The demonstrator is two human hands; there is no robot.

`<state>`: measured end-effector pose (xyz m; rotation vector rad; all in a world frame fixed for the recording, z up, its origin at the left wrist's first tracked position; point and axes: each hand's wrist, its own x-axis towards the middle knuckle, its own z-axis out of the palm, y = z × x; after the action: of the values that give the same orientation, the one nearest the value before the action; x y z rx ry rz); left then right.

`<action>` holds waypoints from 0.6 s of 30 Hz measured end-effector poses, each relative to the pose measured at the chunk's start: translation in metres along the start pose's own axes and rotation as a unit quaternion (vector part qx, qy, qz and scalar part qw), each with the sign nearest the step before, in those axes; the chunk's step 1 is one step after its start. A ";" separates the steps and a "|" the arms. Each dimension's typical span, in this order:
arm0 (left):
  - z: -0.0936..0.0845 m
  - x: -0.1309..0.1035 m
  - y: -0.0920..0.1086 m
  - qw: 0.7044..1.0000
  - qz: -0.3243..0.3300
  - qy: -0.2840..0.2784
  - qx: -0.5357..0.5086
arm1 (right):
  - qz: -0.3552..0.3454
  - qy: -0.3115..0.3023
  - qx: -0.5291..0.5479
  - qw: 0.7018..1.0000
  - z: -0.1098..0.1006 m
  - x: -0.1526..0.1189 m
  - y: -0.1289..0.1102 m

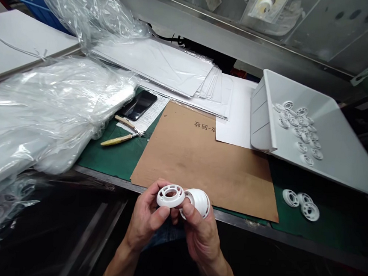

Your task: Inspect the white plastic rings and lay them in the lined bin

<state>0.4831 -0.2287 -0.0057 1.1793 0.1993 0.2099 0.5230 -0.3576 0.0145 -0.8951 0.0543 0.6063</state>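
Note:
Between thumb and fingers, my left hand [147, 218] grips a white slotted plastic ring [169, 202], its round face tilted up towards me. Just beside it, my right hand [203, 234] is closed on more white plastic rings [198, 203], bunched face to face; how many is hard to make out. Both hands are near the front edge of the bench, over the lower edge of a brown cardboard sheet [201, 165]. The two sets of rings are close together, and I cannot tell whether they touch.
Several similar rings lie in a grey-white bin [340, 156] at right; three loose rings [303, 204] rest below it. To the left are yellow-handled nippers [119, 140], a phone [138, 105] and clear plastic bags [45, 104]. White sheets [164, 63] lie behind.

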 end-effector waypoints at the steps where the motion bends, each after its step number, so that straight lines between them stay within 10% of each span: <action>1: -0.001 0.000 -0.001 1.000 -0.002 -0.005 -0.017 | -0.009 -0.003 -0.003 1.000 -0.001 0.000 0.000; 12: -0.008 -0.005 -0.007 0.998 -0.011 -0.028 -0.060 | -0.063 -0.012 -0.058 0.996 -0.008 0.000 -0.004; 18: -0.015 -0.006 -0.007 0.989 0.135 0.002 0.060 | -0.067 -0.004 -0.100 0.993 -0.015 0.000 -0.006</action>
<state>0.4735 -0.2196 -0.0172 1.3242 0.0550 0.4421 0.5286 -0.3718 0.0091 -1.0807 -0.0746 0.4958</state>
